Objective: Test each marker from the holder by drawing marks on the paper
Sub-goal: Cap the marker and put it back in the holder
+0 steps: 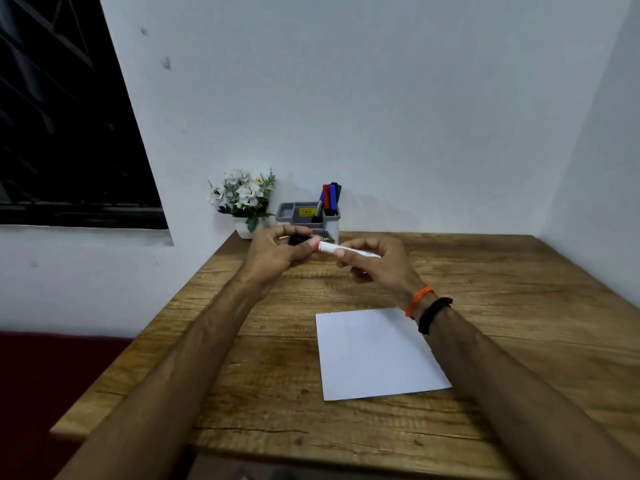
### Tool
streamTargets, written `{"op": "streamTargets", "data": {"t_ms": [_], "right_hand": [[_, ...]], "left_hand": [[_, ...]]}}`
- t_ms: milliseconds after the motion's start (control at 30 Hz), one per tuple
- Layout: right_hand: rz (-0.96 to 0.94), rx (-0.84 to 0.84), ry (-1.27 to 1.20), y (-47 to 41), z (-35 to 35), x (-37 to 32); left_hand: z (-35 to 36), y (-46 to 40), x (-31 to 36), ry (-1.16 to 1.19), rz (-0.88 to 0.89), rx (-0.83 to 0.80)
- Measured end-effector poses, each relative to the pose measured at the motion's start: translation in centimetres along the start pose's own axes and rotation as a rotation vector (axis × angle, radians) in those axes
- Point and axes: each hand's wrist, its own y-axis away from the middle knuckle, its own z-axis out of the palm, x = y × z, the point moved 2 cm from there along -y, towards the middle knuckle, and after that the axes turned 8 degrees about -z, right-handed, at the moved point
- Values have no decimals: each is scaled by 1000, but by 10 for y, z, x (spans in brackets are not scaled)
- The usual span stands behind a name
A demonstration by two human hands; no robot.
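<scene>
White-barrelled marker (341, 250) with black cap: left hand (277, 252) grips the cap, right hand (375, 263) grips the barrel; pull straight apart, over the blank white paper (374, 355).

One wide-angle camera on my head looks forward and down across a brown wood-grain table (502, 271), close above my outstretched forearms, facing a pale wall (381, 98) at the table's far edge.

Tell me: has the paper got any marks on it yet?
No, the paper lies blank on the table, with both hands holding a marker above it.
</scene>
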Motion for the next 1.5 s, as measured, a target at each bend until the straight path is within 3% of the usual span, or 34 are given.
{"op": "streamTargets", "data": {"t_ms": [267,400,500,833,1500], "right_hand": [[192,26,-276,-3,-7,13],[175,-25,-177,-6,-5,17],[163,-81,-136,-4,-1,17],[157,-134,-115,0,5,19],[133,-161,-213,5,0,19]], "left_hand": [[18,-10,-4,-515,86,-388],[23,-20,-18,-811,265,-386],[23,-22,-26,-893,368,-383],[22,-10,-30,-921,532,-437],[26,-7,-35,-830,519,-467]]}}
